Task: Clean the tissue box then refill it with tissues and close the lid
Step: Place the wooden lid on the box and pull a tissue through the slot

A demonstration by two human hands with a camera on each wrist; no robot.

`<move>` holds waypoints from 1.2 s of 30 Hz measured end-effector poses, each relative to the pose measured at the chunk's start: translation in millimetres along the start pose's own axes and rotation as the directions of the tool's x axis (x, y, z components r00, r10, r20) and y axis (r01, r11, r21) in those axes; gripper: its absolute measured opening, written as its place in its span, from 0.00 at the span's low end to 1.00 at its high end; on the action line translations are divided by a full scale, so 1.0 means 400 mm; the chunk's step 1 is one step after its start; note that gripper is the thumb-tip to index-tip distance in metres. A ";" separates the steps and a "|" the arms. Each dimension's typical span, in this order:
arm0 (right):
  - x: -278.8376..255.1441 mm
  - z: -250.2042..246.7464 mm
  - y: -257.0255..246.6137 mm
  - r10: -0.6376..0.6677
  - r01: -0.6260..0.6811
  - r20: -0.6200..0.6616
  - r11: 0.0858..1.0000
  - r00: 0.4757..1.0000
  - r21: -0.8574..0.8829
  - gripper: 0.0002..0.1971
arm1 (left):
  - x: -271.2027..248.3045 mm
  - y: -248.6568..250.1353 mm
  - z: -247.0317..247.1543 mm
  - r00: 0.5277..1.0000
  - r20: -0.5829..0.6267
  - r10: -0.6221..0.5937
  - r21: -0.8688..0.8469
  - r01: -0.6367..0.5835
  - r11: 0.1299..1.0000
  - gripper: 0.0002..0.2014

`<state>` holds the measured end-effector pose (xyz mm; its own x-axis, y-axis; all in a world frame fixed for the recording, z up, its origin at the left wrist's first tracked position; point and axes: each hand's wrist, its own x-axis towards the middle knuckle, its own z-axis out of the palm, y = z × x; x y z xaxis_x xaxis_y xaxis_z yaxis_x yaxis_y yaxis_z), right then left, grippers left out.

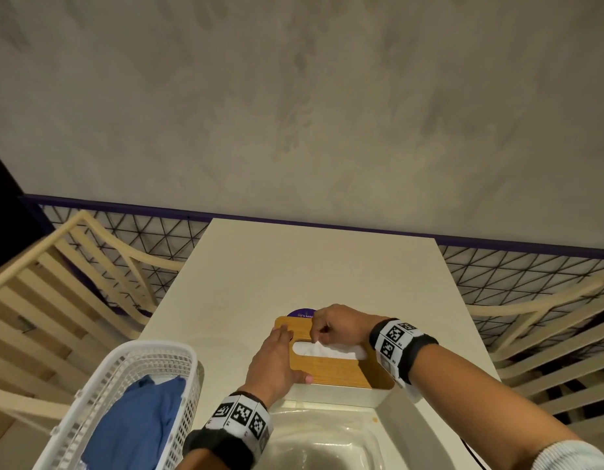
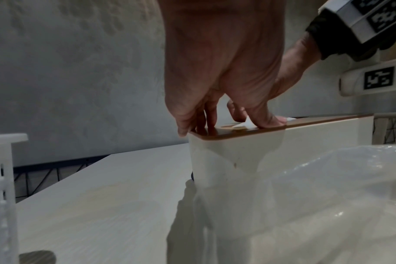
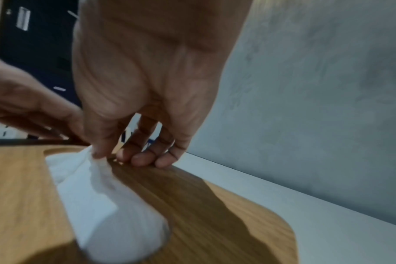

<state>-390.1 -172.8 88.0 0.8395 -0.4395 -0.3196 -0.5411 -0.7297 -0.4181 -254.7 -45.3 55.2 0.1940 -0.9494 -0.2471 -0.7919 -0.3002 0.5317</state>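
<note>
A white tissue box (image 1: 341, 396) with a wooden lid (image 1: 331, 369) stands on the white table; the lid lies closed on top. White tissue (image 1: 327, 350) shows through the lid's oval slot. My left hand (image 1: 277, 361) lies flat on the lid's left end, fingers straight, pressing it down (image 2: 215, 114). My right hand (image 1: 331, 329) hovers over the slot's far edge, thumb and forefinger pinching a peak of tissue (image 3: 95, 160) that is drawn up out of the slot.
A white perforated basket (image 1: 131, 398) holding a blue cloth (image 1: 137, 422) sits at the left. Clear plastic packaging (image 1: 324, 439) lies in front of the box. A purple round sticker (image 1: 300, 313) peeks out behind the lid. Wooden chairs (image 1: 56, 300) flank the table.
</note>
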 end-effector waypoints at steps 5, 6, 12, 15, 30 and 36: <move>0.005 -0.011 0.001 0.084 -0.085 0.019 0.988 0.996 0.127 0.08 | 0.011 0.020 -0.017 1.000 -0.009 0.018 0.067 -0.017 0.998 0.36; 0.003 -0.012 0.001 0.101 -0.102 0.012 0.981 0.995 0.165 0.08 | 0.015 0.028 -0.021 0.999 -0.044 0.027 0.096 -0.023 0.995 0.31; -0.010 -0.010 -0.003 0.158 -0.147 -0.019 0.949 0.987 0.279 0.08 | 0.040 0.076 -0.005 0.988 -0.147 0.052 0.232 -0.017 0.973 0.16; -0.023 -0.007 -0.010 0.196 -0.171 -0.046 0.933 0.980 0.315 0.08 | 0.057 0.085 0.003 0.983 -0.173 0.055 0.244 -0.011 0.970 0.08; -0.069 0.023 -0.010 0.419 -0.375 -0.117 0.884 0.901 0.277 0.14 | 0.082 0.093 -0.024 0.999 -0.036 0.018 0.080 -0.015 0.997 0.07; -0.052 0.017 0.000 0.457 -0.427 -0.034 0.852 0.889 0.305 0.16 | 0.068 0.107 -0.004 0.991 0.033 0.133 0.220 -0.137 0.966 0.30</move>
<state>-408.1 -160.1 88.9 0.5003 -0.7419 -0.4464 -0.8339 -0.2742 -0.4789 -282.5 -84.0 72.6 0.0677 -0.9774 -0.2005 -0.9187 -0.1394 0.3696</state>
